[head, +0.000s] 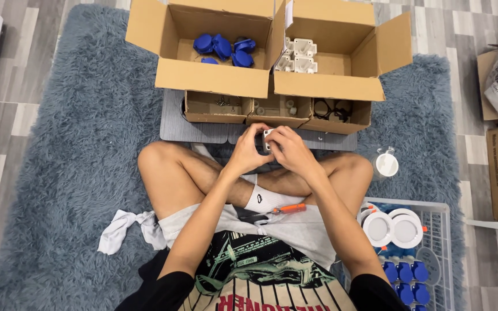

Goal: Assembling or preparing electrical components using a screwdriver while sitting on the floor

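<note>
Two hands are meeting over the crossed legs, and I'm seeing both of them working one small white plastic part between them. My left hand is curling its fingers round the part from the left, and my right hand is pinching it from the right, so both are gripping it, held up just in front of the low cardboard tray. That tray is sitting on a grey mat and is splitting into three compartments; small bits are lying in each, too small for me to tell apart. Behind it, two open cardboard boxes are standing side by side: the left box is holding blue caps, the right box is holding white housings. Down on my lap an orange-handled screwdriver is lying across the grey shorts. A white cloth is lying crumpled on the shaggy blue-grey rug by my left thigh. To my right, a white wire basket is carrying round white discs and more blue pieces, with a clear cup standing just beyond it.
</note>
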